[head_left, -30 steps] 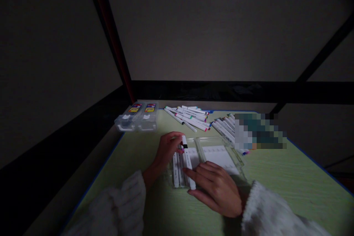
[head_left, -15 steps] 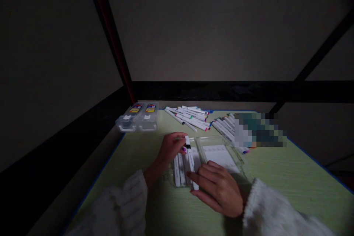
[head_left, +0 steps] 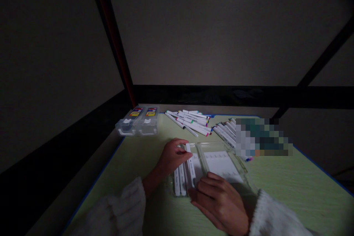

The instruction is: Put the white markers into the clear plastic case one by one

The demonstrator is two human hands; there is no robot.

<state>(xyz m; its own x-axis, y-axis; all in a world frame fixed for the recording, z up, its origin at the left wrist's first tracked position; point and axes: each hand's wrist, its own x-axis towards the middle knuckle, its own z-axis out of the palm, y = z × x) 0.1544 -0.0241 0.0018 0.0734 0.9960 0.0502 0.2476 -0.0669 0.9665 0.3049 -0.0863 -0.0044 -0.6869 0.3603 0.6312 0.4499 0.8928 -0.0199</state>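
In the head view, a white marker point(head_left: 191, 169) lies lengthwise over the left half of an open clear plastic case point(head_left: 210, 144). My left hand point(head_left: 170, 158) pinches its far part between thumb and fingers. The fingers of my right hand point(head_left: 222, 202) are bent at its near end, with the fingertips pressed close about it. To its left, other white markers point(head_left: 177, 182) stand side by side in the case, partly under my left hand. A white insert point(head_left: 221, 165) shows in the case's right half.
Behind the case lies a loose pile of white markers point(head_left: 190, 120) with coloured ends. More markers point(head_left: 225, 134) lie at the right, beside a pixelated patch. Two clear cases with handles point(head_left: 148, 129) stand at the back left. Blue edging borders the pale green table point(head_left: 279, 169).
The marker has come down toward the case, and its black band no longer shows. My left thumb now lies across it. My right hand has moved slightly nearer me, and the view has tilted up a little.
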